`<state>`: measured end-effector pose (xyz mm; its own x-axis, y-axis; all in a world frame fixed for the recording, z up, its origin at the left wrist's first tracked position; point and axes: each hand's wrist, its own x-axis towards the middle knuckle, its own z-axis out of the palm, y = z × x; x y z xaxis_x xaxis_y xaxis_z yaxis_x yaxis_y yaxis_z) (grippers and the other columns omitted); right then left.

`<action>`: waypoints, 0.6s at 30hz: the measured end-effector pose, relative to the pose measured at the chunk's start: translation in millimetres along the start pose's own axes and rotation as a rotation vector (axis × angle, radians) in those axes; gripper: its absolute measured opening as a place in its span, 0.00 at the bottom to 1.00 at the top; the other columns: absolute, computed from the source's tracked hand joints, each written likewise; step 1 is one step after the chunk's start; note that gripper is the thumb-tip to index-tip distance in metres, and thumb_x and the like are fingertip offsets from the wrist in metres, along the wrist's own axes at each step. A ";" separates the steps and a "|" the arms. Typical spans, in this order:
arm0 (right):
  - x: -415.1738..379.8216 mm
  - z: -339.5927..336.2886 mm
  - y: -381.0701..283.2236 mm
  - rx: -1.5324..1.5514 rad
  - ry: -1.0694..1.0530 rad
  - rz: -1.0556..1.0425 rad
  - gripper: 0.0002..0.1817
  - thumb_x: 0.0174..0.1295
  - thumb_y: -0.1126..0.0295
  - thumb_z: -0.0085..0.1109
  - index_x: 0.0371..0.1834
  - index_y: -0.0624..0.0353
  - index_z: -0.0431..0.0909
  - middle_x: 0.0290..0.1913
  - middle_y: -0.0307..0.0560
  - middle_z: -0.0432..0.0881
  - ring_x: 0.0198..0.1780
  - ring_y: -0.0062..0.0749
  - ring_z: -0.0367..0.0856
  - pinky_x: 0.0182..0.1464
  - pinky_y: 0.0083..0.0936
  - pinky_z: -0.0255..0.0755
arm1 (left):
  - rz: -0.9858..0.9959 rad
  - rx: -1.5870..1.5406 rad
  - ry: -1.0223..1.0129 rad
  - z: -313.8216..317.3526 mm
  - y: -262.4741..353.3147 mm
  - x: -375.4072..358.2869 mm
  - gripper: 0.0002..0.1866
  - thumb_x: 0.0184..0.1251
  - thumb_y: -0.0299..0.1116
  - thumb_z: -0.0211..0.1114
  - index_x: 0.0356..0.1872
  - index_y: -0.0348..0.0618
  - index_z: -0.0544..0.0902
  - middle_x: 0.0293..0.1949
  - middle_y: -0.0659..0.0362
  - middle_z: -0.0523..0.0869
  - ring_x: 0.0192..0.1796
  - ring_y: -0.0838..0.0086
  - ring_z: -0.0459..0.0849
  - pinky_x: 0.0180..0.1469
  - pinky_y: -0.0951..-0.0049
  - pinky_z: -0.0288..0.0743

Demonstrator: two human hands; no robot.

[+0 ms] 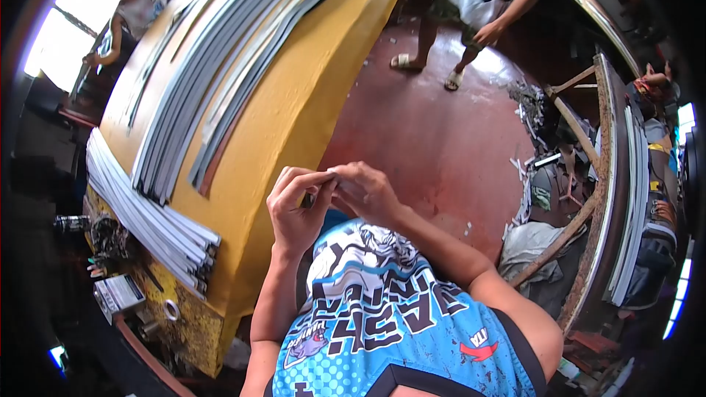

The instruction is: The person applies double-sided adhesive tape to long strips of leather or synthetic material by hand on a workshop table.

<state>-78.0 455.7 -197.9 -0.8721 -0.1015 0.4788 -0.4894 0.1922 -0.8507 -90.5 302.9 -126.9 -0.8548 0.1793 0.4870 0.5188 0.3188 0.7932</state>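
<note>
the left hand [298, 202] and right hand [364, 190] meet at the middle of the frame, fingers bent inward and fingertips pressed together; whether something small is pinched between them, i cannot tell. they are just beside the edge of the yellow table [294, 114], above the red floor [434, 151]. nearest to them on the table lie long dark strips [180, 110], running from the top of the frame down toward its left middle. a fanned bundle of white strips [147, 213] lies below these, at the left.

as for containers, a boxy labelled tin [120, 295] stands at the lower left, its contents hidden. a small cylindrical can [71, 223] is above it near the left edge, its inside likewise out of sight. at the right, loose scraps [531, 106] are heaped beside a rusty frame [599, 169], with a pale crumpled sheet [531, 250] below them. one person [485, 0] stands at the top, another person [140, 11] at the upper left beyond the table.
</note>
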 end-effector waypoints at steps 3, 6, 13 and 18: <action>-12.2 -2.3 3.5 0.202 -0.054 0.313 0.29 0.54 0.73 0.70 0.60 0.56 0.70 0.44 0.53 0.82 0.46 0.45 0.82 0.48 0.37 0.75 | -0.077 -0.001 0.038 10.9 -17.5 -0.8 0.04 0.53 0.19 0.68 0.30 0.36 0.83 0.27 0.58 0.85 0.29 0.73 0.82 0.32 0.76 0.75; -16.0 -2.1 5.9 0.023 -0.027 0.111 0.36 0.51 0.71 0.72 0.63 0.57 0.66 0.48 0.57 0.77 0.49 0.51 0.79 0.50 0.40 0.73 | -0.281 -0.115 0.075 21.6 -9.4 3.0 0.06 0.53 0.22 0.69 0.28 0.34 0.78 0.26 0.56 0.85 0.29 0.75 0.85 0.34 0.78 0.77; -21.9 -11.3 30.0 -0.369 0.096 0.104 0.35 0.43 0.84 0.64 0.60 0.56 0.68 0.47 0.53 0.73 0.50 0.49 0.73 0.51 0.39 0.67 | -0.248 -0.078 0.129 16.9 11.3 8.5 0.11 0.56 0.20 0.65 0.36 0.37 0.72 0.30 0.57 0.85 0.33 0.76 0.85 0.38 0.77 0.79; -9.3 -24.7 63.7 -0.575 0.231 0.133 0.16 0.51 0.71 0.69 0.43 0.60 0.79 0.42 0.49 0.76 0.45 0.43 0.76 0.50 0.37 0.70 | -0.277 -0.180 0.332 -14.5 26.1 3.8 0.22 0.57 0.18 0.63 0.51 0.40 0.65 0.34 0.59 0.75 0.39 0.78 0.79 0.44 0.79 0.72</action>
<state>-100.9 493.0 -251.1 -0.8701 0.1601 0.4662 -0.2397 0.6890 -0.6839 -80.0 298.4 -99.0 -0.9263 -0.2064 0.3153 0.2907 0.1410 0.9464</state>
